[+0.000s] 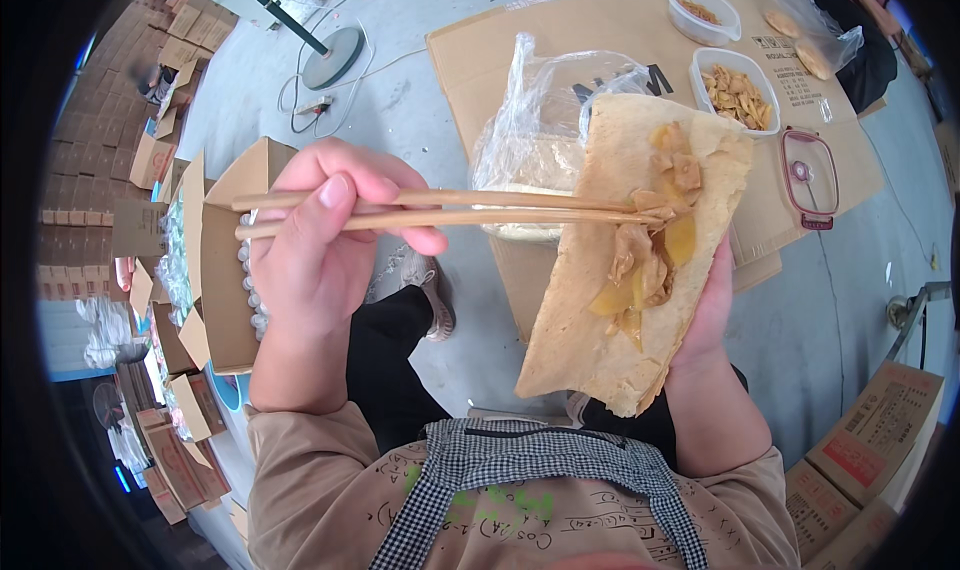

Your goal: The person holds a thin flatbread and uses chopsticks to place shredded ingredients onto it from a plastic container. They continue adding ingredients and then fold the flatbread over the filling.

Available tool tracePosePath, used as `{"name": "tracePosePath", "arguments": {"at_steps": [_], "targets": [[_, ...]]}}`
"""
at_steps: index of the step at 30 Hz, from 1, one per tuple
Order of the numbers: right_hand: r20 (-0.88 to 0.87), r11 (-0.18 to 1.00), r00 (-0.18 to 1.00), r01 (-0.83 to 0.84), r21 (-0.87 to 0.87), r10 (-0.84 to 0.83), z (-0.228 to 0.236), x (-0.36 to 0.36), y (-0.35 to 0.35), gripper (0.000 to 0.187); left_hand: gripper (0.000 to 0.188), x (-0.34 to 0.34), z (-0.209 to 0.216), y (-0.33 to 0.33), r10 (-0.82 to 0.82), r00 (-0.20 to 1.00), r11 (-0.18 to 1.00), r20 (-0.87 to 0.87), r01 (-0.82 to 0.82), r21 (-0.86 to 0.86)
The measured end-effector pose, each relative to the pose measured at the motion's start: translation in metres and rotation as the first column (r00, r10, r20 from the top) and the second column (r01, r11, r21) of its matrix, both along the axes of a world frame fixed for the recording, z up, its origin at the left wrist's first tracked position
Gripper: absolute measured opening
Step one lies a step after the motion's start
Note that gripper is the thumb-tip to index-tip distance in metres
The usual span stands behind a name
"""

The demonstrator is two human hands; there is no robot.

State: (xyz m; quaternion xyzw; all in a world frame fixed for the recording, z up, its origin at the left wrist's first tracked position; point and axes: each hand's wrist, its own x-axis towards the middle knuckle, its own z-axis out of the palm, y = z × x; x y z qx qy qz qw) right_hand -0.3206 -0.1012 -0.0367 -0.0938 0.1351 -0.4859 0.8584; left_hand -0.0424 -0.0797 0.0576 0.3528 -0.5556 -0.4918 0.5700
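My left hand (pixel 325 230) is closed around a pair of wooden chopsticks (pixel 480 208), which point to the right. Their tips touch the cooked food (pixel 645 255), pale brown pieces and yellow slices strewn along a flatbread (pixel 570 300). The large tan flatbread lies open and tilted in front of me. From its right and underside my right hand (pixel 708 305) grips it; most of those fingers are hidden behind the bread.
A flattened cardboard sheet (pixel 470 55) bears a clear plastic bag (pixel 545 100), a food container (pixel 773 120), a smaller container (pixel 735 35) and a red-rimmed lid (pixel 832 175). An open carton (pixel 230 310) stands left, stacked boxes (pixel 870 430) lower right. A stand base (pixel 333 60) with cables rests on the floor.
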Motion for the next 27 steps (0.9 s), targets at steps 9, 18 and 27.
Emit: {"name": "tracePosePath", "arguments": {"at_steps": [9,18,27], "targets": [[-0.013,0.999,1.0,-0.008,0.043,0.008,0.0,0.004,0.004,0.064,0.023,-0.008,-0.018,-0.022,0.031,0.985,0.992,-0.168,-0.01,0.125],[0.002,0.998,1.0,0.008,0.069,-0.009,0.002,0.002,0.004,0.064,0.023,-0.006,0.003,-0.001,-0.003,0.996,0.996,0.09,0.011,-0.083],[-0.022,0.995,1.0,0.022,0.095,-0.02,-0.001,-0.004,0.004,0.067,0.021,-0.014,0.018,0.012,-0.008,0.989,1.0,0.149,0.013,-0.028]]}}
